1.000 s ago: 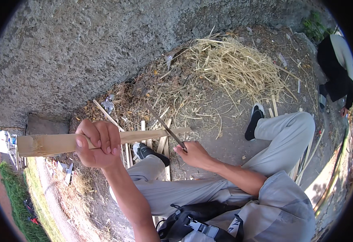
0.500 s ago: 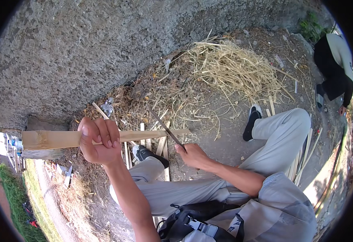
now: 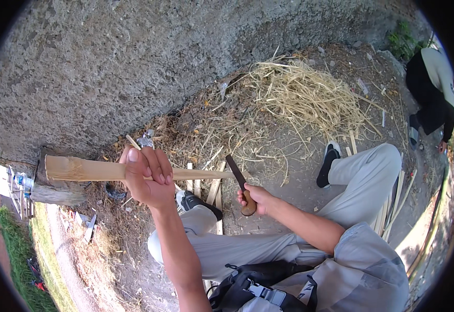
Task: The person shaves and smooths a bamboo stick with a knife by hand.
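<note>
at centre frame the left hand (image 3: 146,179) grips a wood strip (image 3: 97,169) while the right hand (image 3: 255,197) clasps a knife (image 3: 239,183) at its tip, mid-shaving, so the next cut seems to call for a steady, controlled stroke.

The left hand (image 3: 146,177) was raised on a bent arm, fingers curled shut in a fist, while the right hand (image 3: 255,197) sat lower, also clenched.

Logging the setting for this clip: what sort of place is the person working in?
Most likely an outdoor, ground-level spot for splitting bamboo or wood by hand. The person sits on bare dirt ground beside a rough stone wall, with a heap of pale shavings and cut strips lying about.
</note>
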The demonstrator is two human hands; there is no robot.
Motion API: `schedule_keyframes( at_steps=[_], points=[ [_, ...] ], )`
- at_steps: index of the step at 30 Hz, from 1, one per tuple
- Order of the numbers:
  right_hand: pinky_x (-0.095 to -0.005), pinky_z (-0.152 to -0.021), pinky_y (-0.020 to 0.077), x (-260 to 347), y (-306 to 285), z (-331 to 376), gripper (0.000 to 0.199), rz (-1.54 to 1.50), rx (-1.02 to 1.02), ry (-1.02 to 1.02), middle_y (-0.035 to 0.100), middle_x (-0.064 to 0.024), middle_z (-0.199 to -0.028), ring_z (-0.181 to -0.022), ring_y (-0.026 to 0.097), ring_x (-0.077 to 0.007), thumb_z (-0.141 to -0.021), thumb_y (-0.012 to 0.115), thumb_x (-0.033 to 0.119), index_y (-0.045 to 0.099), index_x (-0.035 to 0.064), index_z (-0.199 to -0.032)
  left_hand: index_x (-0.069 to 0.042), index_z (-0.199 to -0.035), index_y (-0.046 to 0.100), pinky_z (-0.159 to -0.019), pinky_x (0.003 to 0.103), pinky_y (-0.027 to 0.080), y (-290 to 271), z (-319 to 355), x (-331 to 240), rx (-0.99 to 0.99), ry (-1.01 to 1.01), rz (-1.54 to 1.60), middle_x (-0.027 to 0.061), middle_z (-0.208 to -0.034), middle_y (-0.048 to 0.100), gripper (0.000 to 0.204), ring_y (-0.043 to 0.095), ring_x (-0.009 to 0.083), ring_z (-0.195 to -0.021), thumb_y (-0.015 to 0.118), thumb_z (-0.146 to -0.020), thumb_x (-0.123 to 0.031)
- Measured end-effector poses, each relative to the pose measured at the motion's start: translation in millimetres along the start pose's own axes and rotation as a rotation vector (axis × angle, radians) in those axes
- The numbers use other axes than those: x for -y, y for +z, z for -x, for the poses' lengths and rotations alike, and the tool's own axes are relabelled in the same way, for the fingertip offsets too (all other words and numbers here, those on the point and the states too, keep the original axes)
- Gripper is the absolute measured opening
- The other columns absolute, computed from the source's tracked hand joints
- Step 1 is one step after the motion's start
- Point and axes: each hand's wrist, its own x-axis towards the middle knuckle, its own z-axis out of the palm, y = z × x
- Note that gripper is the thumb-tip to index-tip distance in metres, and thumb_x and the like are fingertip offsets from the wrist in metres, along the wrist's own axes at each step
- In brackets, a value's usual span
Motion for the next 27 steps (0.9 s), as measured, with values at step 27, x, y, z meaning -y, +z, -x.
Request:
schedule_keyframes(
  at_steps=[27],
  points=[
    [-0.0353,-0.045,0.0408,6,63,97,0.035,1.065,-0.033,-0.694,0.05,-0.007,-0.054,-0.045,0.051,-0.0201,-0.099,0.05,0.029,0.056,-0.0017,-0.082,-0.011,-0.061,0.033,-0.029,0.023,0.024,6,3,1,0.015,0.037,0.049,0.0028,-0.041,0.032,0.039,0.026,0.0087,-0.03,0.05,-0.095,-0.02]
  ],
)
